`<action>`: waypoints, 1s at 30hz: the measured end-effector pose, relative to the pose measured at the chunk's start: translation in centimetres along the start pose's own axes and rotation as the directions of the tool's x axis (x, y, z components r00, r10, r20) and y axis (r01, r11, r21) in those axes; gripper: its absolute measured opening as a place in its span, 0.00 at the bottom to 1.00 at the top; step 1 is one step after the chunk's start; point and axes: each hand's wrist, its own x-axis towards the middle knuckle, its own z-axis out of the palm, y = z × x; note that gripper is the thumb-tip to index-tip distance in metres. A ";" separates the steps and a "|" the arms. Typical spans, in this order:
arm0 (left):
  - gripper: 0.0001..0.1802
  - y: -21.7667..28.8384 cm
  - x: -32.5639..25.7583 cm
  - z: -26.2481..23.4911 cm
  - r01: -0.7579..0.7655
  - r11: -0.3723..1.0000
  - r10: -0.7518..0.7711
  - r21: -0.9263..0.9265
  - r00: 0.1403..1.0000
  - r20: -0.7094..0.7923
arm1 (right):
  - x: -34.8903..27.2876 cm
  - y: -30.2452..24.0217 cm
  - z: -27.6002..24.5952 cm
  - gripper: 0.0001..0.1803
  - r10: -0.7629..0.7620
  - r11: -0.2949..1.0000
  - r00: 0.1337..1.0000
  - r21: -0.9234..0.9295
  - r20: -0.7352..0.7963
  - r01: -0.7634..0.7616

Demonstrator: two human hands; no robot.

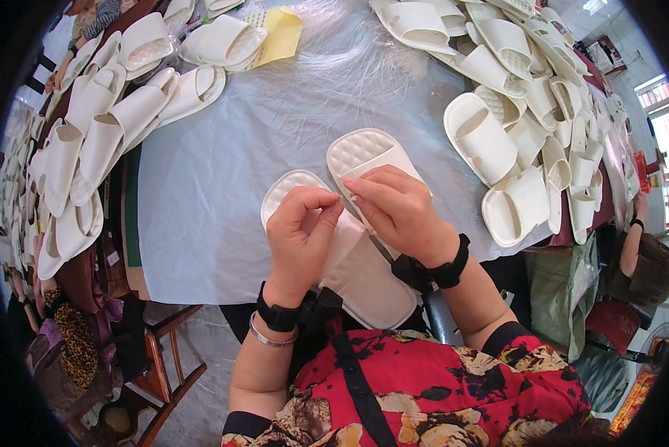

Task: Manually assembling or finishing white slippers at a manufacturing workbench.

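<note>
A pair of cream slippers lies side by side in front of me, the left slipper (293, 181) partly under my left hand and the right slipper (364, 149) partly under my right. Above them, my left hand (301, 232) is closed in a pinch, thumb against forefinger. Close to it, my right hand (401, 212) pinches too, its fingertips almost meeting the left ones. A tiny pale bit shows at the fingertips, too small to name. The slippers' near ends reach the table edge by my body.
A pale sheet (200, 201) covers the table. Several cream slippers are heaped at left (118, 127) and right (528, 134). At the far side lie thin, see-through strands (349, 52) and a yellow paper (281, 36). A wooden chair (159, 365) stands lower left; another person (647, 261) is at right.
</note>
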 end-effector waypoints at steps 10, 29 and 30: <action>0.06 0.7 0.4 0.4 -0.116 0.991 0.116 0.063 0.993 0.015 | -0.1 -1.2 -0.1 0.11 0.047 0.998 0.999 0.045 -0.017 -0.046; 0.07 0.5 0.2 -0.2 -0.011 1.000 0.012 -0.014 0.997 0.076 | -0.2 -0.7 0.6 0.09 0.081 0.997 0.997 -0.005 0.012 -0.081; 0.06 0.5 0.3 -0.2 -0.027 1.000 0.028 -0.004 0.996 0.089 | -0.1 -0.7 0.5 0.08 0.078 0.997 0.997 -0.019 0.009 -0.078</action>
